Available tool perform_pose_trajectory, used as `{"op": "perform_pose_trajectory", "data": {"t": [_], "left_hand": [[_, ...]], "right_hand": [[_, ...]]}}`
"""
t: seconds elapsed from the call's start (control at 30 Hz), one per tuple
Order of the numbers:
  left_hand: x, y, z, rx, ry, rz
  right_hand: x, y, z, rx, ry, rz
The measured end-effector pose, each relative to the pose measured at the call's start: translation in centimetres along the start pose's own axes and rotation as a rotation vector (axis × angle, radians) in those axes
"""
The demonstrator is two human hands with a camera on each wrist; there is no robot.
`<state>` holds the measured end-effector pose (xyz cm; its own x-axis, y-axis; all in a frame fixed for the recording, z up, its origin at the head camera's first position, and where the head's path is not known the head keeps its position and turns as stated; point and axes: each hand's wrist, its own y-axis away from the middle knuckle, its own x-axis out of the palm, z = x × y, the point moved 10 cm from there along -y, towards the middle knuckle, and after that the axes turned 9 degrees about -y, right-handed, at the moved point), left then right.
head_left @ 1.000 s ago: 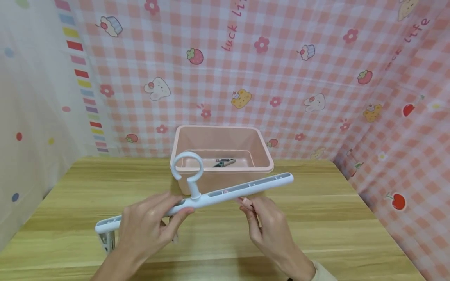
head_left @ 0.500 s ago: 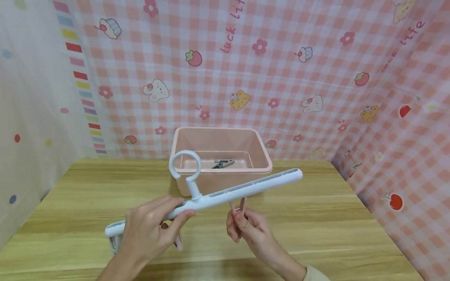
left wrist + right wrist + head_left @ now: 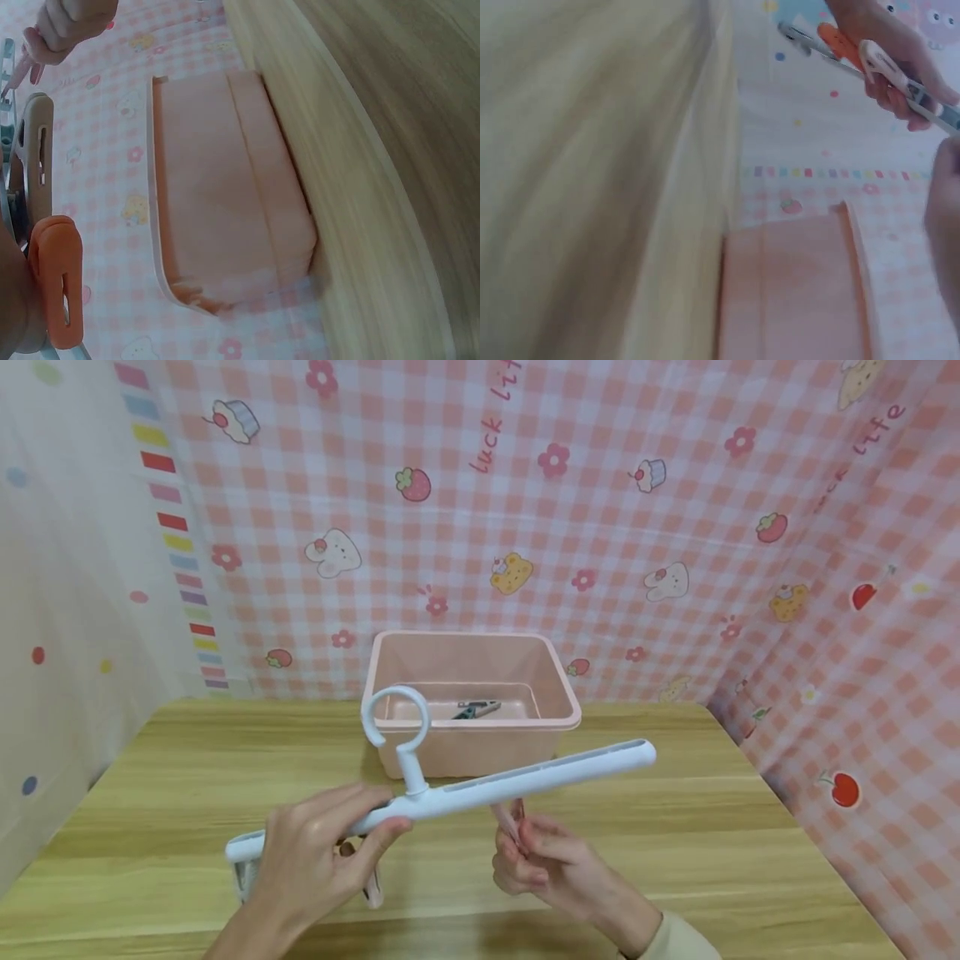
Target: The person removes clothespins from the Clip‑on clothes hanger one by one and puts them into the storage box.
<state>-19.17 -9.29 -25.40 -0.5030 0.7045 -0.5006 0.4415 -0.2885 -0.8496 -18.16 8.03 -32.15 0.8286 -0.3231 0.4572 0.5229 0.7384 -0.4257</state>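
My left hand grips a pale blue hanger bar just left of its open ring hook. The bar tilts up to the right above the table. In the left wrist view, a beige clothespin and an orange clothespin hang from it; a grey clip shows at its left end. Under the right half of the bar, my right hand pinches a pink clothespin, its upper end right at the bar's underside. My right fingers hide the clothespin's lower part.
Behind the bar, a pink plastic bin stands on the wooden table with a few dark and grey clothespins inside. A checked cloth hangs at the back and right, with a pale dotted cloth at the left.
My right hand has turned and dropped a little, with the pink clothespin showing below the bar. The bar's right end has swung slightly right, rising and then sinking. My left hand keeps its grip.
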Motion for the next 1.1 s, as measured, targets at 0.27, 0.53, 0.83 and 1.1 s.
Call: {"op": "perform_pose_trajectory", "data": {"t": [0.27, 0.53, 0.83, 1.1], "left_hand": [[0.3, -0.2, 0.0, -0.037, -0.068, -0.001], [0.9, 0.1, 0.1, -0.069, -0.118, 0.023], [1.0, 0.1, 0.1, -0.057, -0.195, 0.033], [1.0, 0.3, 0.1, -0.031, -0.275, 0.049]], "right_hand": [[-1.5, 0.5, 3.1, -0.293, 0.704, -0.384], [-1.0, 1.9, 4.9, -0.48, 1.337, -0.714], [-0.2, 2.3, 5.6, -0.54, 1.563, -0.726], [0.2, 2.5, 5.7, -0.615, 1.733, -0.649]]}}
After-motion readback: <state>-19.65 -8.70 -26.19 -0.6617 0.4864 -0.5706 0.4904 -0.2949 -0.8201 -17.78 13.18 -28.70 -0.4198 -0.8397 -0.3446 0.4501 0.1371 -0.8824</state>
